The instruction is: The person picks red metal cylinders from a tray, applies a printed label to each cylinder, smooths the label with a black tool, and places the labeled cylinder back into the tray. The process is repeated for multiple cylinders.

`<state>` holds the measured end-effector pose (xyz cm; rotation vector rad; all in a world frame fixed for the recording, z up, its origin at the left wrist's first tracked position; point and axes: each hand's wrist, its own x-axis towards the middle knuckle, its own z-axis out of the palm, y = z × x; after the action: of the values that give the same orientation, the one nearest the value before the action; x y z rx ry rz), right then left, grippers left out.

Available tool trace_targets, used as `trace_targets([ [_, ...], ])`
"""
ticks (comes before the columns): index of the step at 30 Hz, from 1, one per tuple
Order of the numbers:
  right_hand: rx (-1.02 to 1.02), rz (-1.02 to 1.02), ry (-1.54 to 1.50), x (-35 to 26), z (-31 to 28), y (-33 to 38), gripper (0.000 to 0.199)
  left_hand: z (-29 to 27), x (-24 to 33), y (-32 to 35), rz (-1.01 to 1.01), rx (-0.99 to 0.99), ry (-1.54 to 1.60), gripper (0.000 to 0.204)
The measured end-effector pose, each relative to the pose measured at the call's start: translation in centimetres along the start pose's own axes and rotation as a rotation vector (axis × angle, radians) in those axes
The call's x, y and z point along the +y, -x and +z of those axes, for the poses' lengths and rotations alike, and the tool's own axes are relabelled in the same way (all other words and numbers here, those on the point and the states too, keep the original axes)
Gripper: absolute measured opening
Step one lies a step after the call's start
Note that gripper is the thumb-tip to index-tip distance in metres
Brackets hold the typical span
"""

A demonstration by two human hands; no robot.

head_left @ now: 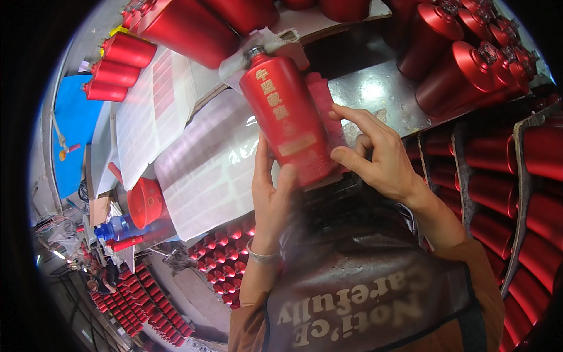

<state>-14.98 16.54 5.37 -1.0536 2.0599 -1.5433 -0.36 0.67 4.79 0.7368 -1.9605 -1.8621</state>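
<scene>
I hold a red bottle [286, 114] with gold lettering and a gold label upright-tilted over the workbench. My left hand [272, 196] grips its lower end from below, a bracelet on that wrist. My right hand [375, 155] presses thumb and fingers on the bottle's right side, where a red strip or label [325, 108] lies against it. A white cloth [264, 47] sits around the bottle's neck end.
Sheets of white labels [205, 170] cover the bench to the left. Several red bottles lie at the top [187, 26], on the steel top at the right [463, 70] and in racks at the right [539, 193]. A red bowl [145, 202] and blue bottle [114, 227] sit at left.
</scene>
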Motion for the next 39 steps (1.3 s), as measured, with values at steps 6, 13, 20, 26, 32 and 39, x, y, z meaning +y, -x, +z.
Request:
trace_targets([
  [6,0.098,-0.29,0.107,0.4,1.0,3.4,0.044,-0.2,-0.1,0.4,0.005,-0.026,0.174,0.072],
  [13,0.153,-0.277,0.227,1.1,2.8,5.2,0.058,0.1,-0.7,1.0,0.022,-0.008,0.107,0.074],
  [20,0.13,-0.237,0.269,0.9,3.4,5.7,0.064,0.4,-1.1,0.8,-0.038,0.023,0.137,0.074],
  [26,0.125,-0.24,0.275,1.1,3.4,5.7,0.064,0.2,-1.7,0.9,0.002,0.009,0.129,0.076],
  [32,0.125,-0.231,0.254,1.3,3.4,5.6,0.063,0.2,-1.9,0.8,0.008,0.009,0.134,0.076],
  [39,0.126,-0.201,0.175,1.3,3.6,5.4,0.062,0.3,-1.8,0.9,0.008,0.007,0.127,0.077],
])
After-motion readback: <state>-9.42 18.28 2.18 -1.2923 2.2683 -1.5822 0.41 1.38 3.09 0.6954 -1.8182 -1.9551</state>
